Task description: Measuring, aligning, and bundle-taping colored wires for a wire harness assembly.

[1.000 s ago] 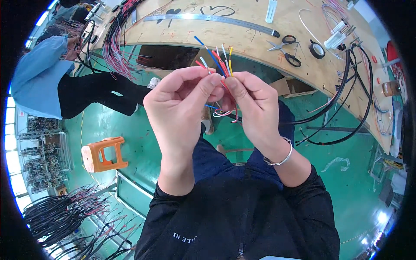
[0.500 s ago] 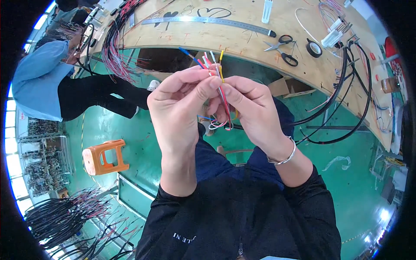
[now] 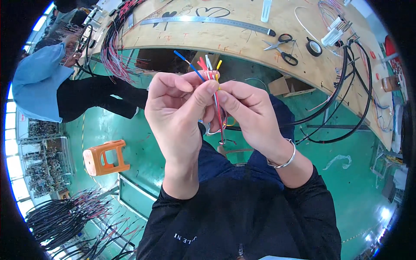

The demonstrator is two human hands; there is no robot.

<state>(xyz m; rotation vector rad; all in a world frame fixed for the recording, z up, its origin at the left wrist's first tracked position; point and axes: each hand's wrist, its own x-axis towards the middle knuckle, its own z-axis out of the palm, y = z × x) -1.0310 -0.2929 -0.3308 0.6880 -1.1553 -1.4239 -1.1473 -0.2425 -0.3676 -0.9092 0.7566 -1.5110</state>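
Between both hands, in front of the table's near edge, is a small bundle of coloured wires (image 3: 219, 113). Blue, red, white and yellow ends fan out above the fingers, and red and white lengths hang below. My left hand (image 3: 180, 102) pinches the bundle between thumb and fingers. From the other side, my right hand (image 3: 245, 104) pinches it too, thumb tip close to the left thumb. The fingers cover the wires' middle part. A silver bangle (image 3: 286, 158) circles my right wrist.
On the wooden table (image 3: 182, 41) lie a steel ruler (image 3: 208, 20), scissors (image 3: 284, 48) and black tape (image 3: 313, 47). Black cables (image 3: 366, 104) loop off its right side. An orange stool (image 3: 106, 158) stands left. A person in blue (image 3: 39, 82) works at far left.
The blue wire's end has swung left and stands farther from the others. Below my hands, the loose wire lengths now hang straighter and lower. Both hands keep their pinch.
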